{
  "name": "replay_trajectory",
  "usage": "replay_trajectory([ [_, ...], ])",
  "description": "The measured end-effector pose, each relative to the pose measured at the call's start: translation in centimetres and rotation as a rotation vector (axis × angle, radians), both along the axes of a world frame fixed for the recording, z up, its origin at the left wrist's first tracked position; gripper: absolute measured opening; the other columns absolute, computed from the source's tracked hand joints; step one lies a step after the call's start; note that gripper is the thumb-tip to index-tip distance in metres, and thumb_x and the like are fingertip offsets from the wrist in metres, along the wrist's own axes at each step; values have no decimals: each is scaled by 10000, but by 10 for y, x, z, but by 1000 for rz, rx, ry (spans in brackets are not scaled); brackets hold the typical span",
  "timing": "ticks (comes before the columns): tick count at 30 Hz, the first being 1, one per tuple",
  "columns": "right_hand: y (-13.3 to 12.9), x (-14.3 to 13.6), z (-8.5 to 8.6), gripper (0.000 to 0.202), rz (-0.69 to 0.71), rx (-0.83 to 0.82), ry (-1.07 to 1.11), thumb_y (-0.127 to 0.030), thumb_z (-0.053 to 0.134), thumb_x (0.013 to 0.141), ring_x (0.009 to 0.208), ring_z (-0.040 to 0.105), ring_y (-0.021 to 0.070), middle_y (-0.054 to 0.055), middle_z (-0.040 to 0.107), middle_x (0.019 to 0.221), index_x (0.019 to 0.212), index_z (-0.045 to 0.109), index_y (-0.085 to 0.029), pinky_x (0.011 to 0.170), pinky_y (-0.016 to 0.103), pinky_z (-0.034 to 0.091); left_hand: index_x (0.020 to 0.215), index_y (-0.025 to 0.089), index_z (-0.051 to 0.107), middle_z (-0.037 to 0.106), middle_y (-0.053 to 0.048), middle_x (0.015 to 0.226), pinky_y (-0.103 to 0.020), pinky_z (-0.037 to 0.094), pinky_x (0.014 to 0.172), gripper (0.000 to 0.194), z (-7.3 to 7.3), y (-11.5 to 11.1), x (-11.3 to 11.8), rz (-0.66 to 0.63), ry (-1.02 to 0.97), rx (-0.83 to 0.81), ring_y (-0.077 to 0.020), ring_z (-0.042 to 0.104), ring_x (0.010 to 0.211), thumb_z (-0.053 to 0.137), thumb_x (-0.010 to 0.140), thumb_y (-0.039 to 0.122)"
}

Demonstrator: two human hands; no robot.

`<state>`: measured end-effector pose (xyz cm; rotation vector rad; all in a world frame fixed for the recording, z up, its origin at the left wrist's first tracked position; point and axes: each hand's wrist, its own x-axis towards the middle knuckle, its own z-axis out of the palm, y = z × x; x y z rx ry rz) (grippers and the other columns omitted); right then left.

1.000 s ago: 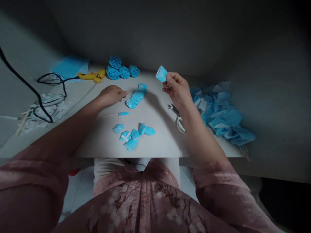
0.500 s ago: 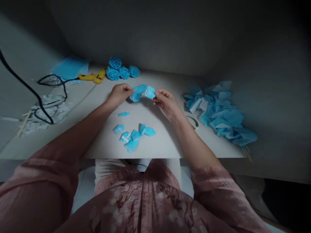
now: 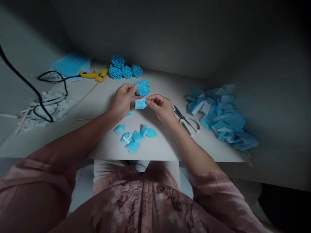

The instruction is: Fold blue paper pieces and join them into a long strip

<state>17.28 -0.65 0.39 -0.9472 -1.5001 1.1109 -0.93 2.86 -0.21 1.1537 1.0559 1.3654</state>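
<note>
Grip, left hand [image 3: 123,98]: thumb and fingers pinch a gathered bright-blue bundle of thin ruffled sheet material [image 3: 143,88]; a light, steady hold should suit its soft layers better than a squeeze.
Grip, right hand [image 3: 160,106]: thumb and finger grasp a small folded light-blue piece of sheet material [image 3: 140,104] by its right end, a sensible hold, since most of its face stays uncovered.
Gap between pieces: the folded piece sits on the body side of the bundle, just beside the left fingertips; contact there cannot be told. Both wrists near each other would likely steady the handling.
Loose pieces: flat pointed light-blue pieces [image 3: 136,136] lie on the pale smooth worktop [image 3: 157,149], nearer the body; sleeves are best kept off them.
Scissors: the pale-handled, dark-bladed scissors [image 3: 184,118] lie beside the right forearm, so elbow swings there call for care.
Glue gun: the yellow plastic glue gun [image 3: 100,75] rests beyond the left hand, best given room.
</note>
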Motion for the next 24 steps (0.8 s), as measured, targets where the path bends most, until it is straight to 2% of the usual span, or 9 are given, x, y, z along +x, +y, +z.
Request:
replay_trajectory([
  [4, 1, 2, -1, 353, -65, 43, -25, -555, 879, 813, 786, 601, 153, -3, 717, 820, 853, 761, -224, 794, 311, 502, 893, 246, 564, 689, -20, 783, -328, 613, 710, 352, -5, -3, 4, -53, 2, 4, -206, 750, 824, 766, 1019, 506],
  [14, 7, 8, -8, 330, -134, 94, -60, -540, 848, 855, 809, 646, 150, 0, 759, 872, 895, 769, -223, 835, 314, 531, 866, 217, 606, 702, -2, 784, -301, 635, 797, 331, -1, -11, 12, -87, -310, -5, -190, 774, 868, 866, 970, 393],
  [19, 9, 9, -9, 283, -171, 93, -87, -496, 844, 866, 813, 653, 157, 6, 770, 880, 883, 765, -225, 826, 321, 537, 874, 208, 599, 711, -1, 801, -297, 642, 840, 310, 1, -13, 13, -112, -319, -14, -177, 777, 883, 844, 995, 354],
  [24, 10, 10, -8, 227, -184, 104, -88, -434, 808, 878, 798, 641, 149, 1, 756, 858, 868, 750, -215, 826, 321, 534, 907, 208, 584, 726, -3, 825, -280, 636, 844, 328, -1, -13, 12, -159, -289, -15, -164, 780, 886, 824, 1015, 404],
])
